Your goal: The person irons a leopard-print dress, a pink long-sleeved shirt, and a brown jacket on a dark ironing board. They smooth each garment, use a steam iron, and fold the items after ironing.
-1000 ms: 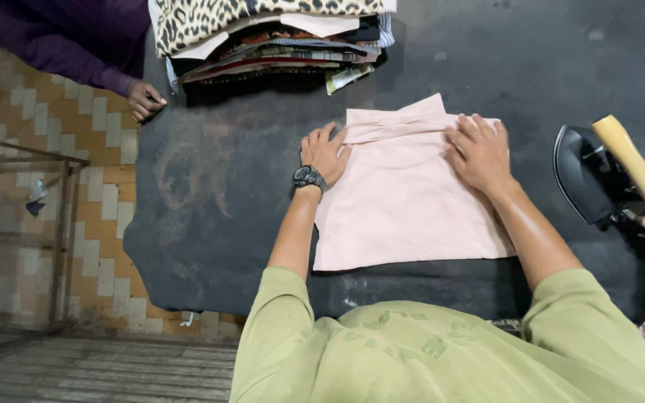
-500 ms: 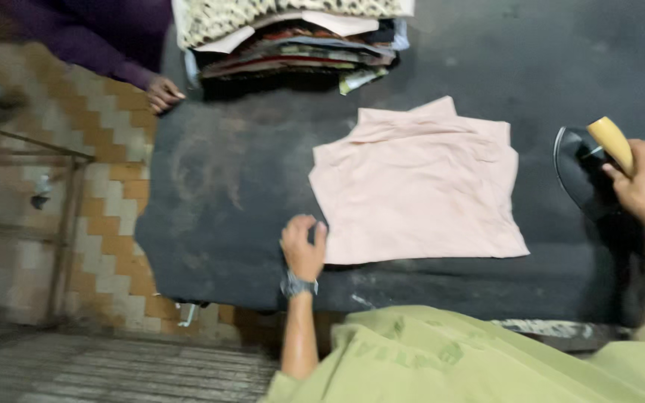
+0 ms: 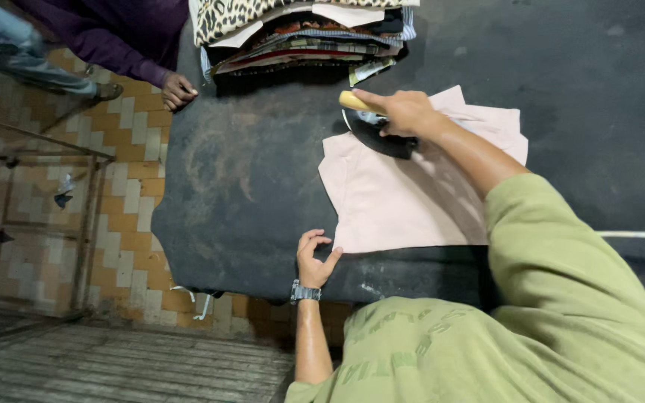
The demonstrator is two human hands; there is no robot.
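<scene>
A folded pale pink garment [image 3: 397,198] lies flat on the dark padded table [image 3: 263,194]. My right hand [image 3: 403,112] grips the yellow handle of a black iron [image 3: 375,128], which rests on the garment's far left corner. My left hand [image 3: 315,260], with a wristwatch on the wrist, rests on the table by the garment's near left corner, fingers loosely curled and holding nothing. My green sleeve covers the garment's right side.
A stack of folded clothes [image 3: 304,33], topped by a leopard-print piece, sits at the table's far edge. Another person in a purple sleeve rests a hand [image 3: 177,91] on the far left corner. A tiled floor and a metal frame [image 3: 87,216] lie to the left.
My right hand picked up the iron from the right and brought it onto the garment's far left corner. My left hand left the garment and settled at the table's near edge.
</scene>
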